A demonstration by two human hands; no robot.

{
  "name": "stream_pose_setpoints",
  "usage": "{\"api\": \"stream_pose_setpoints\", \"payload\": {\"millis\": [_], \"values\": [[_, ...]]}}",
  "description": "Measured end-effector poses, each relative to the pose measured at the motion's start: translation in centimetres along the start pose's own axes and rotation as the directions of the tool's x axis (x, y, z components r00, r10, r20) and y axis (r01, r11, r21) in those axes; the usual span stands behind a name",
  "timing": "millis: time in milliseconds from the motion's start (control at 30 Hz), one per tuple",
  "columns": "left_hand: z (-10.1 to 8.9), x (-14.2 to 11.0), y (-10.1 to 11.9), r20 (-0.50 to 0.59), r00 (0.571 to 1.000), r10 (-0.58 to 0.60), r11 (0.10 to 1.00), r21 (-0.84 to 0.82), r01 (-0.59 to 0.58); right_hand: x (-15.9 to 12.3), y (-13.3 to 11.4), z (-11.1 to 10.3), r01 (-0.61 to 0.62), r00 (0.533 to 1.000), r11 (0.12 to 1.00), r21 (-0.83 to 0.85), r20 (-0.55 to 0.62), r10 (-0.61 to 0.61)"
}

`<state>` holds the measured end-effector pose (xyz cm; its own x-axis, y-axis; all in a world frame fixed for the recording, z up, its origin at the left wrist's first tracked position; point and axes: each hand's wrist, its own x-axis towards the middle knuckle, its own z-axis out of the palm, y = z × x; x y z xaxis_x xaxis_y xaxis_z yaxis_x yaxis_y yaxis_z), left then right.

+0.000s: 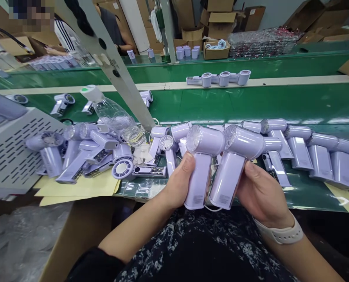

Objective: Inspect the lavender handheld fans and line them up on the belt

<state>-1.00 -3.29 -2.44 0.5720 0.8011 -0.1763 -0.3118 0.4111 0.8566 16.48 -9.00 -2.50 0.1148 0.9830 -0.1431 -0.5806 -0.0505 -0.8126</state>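
Beyond left hand (pixel 178 182): bottle (pixel 112 111), post (pixel 130 92)

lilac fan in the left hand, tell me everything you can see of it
The lilac fan looks like glossy plastic: a barrel-shaped head, its round ribbed front facing image left, on a broad flat handle with faint small print near the base. The left hand holds it nearly upright by the handle, close beside a second fan; whether they touch is unclear.
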Motion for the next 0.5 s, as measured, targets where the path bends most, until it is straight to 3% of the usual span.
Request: {"api": "stream_pose_setpoints", "payload": {"millis": [133,333,500], "values": [[0.2,0.3,-0.2,-0.044,0.999,0.030,0.998,-0.046,-0.032,-0.1,-0.7,0.6,-0.062,0.996,0.997,-0.035,0.061,0.064],[0.5,0.0,1.1,0.111,0.992,0.052,0.995,-0.088,-0.043,-0.5,-1.4,1.7,-0.100,0.992,0.994,-0.031,0.078,0.102],[0.6,-0.1,1.6,0.006,0.998,0.070,0.994,-0.081,-0.069,-0.9,-1.6,1.7,-0.029,0.998,0.999,0.035,0.056,0.027]]}}
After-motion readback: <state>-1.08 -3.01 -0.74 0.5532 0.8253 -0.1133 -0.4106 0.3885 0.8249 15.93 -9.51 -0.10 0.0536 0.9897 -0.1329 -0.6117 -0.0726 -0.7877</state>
